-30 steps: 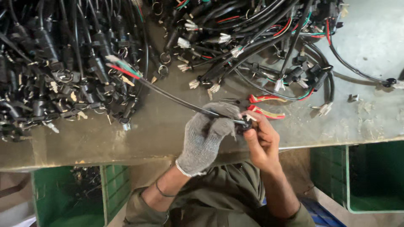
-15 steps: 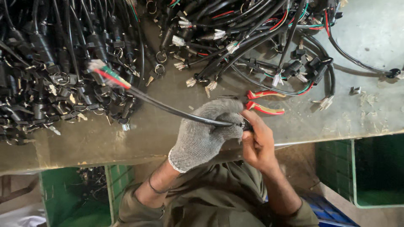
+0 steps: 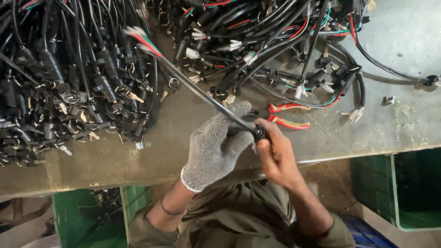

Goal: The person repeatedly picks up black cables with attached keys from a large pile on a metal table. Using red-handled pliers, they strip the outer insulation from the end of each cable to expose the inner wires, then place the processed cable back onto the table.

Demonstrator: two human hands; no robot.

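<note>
Soft, even daylight, mild shadows, slight motion blur, dim lower corners.

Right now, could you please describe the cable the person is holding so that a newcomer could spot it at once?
Start at the grey worktable and find the two hands at its near edge, the gloved left hand and the bare right hand. The black cable runs from between them up to the left. Unlike the heaped cables around it, it is lifted straight, ending in loose red, green and white wires.

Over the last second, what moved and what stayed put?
The black cable swung: its free end of coloured wires moved up and left over the pile of harnesses. The gloved left hand and bare right hand kept their grip at its near end. The red-handled pliers stayed put on the bench.
</note>
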